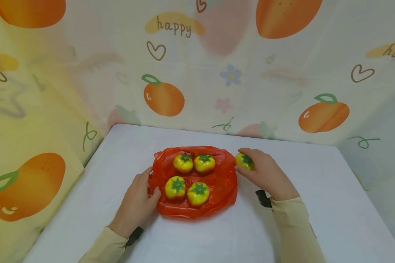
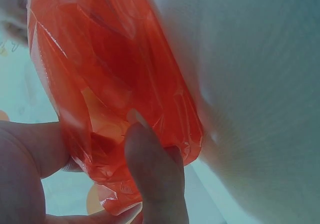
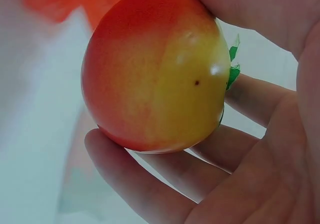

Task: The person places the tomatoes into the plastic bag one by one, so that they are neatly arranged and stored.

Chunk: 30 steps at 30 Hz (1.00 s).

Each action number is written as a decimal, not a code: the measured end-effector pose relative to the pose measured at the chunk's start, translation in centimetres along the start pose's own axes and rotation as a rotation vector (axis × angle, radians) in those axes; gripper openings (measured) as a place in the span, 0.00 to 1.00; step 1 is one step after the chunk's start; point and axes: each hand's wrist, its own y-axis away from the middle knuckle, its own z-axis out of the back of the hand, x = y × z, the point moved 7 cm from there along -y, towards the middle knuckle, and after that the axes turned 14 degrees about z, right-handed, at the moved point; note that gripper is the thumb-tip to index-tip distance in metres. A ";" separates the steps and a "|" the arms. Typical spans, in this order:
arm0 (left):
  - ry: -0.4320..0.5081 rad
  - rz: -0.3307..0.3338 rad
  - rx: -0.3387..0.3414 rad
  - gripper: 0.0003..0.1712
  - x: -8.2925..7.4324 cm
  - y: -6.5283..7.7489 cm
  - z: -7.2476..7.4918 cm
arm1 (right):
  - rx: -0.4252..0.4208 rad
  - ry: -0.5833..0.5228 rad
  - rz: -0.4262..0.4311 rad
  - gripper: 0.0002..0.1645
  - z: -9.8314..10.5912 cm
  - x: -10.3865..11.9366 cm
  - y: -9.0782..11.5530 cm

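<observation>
A: A yellow-red tomato [image 1: 244,161] with a green calyx is held in the curled fingers of the right hand [image 1: 264,174], just beside the right edge of the red plastic bag [image 1: 217,186] on the white table [image 1: 316,204].

B: The bag's left edge is pinched by the left hand [image 1: 136,204]. Four more tomatoes [image 1: 183,163] are seen resting on the bag. In the left wrist view, these are not shown.

Left hand [image 1: 136,204] pinching, thumb forward; right hand [image 1: 266,173] curled, gripping.
</observation>
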 end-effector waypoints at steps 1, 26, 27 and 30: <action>-0.001 -0.002 -0.003 0.43 0.0 0.0 0.0 | -0.002 0.004 0.018 0.39 0.2 0.8 -0.2; 0.005 -0.029 -0.014 0.44 -0.2 0.1 -0.2 | 0.155 -0.054 0.210 0.39 -6.1 12.7 -5.0; 0.005 -0.028 -0.015 0.44 -0.2 0.1 -0.2 | 0.154 -0.048 0.204 0.38 -6.2 12.4 -5.0; 0.006 -0.015 -0.015 0.44 0.0 0.2 -0.1 | 0.146 -0.033 0.185 0.38 -6.4 11.4 -4.6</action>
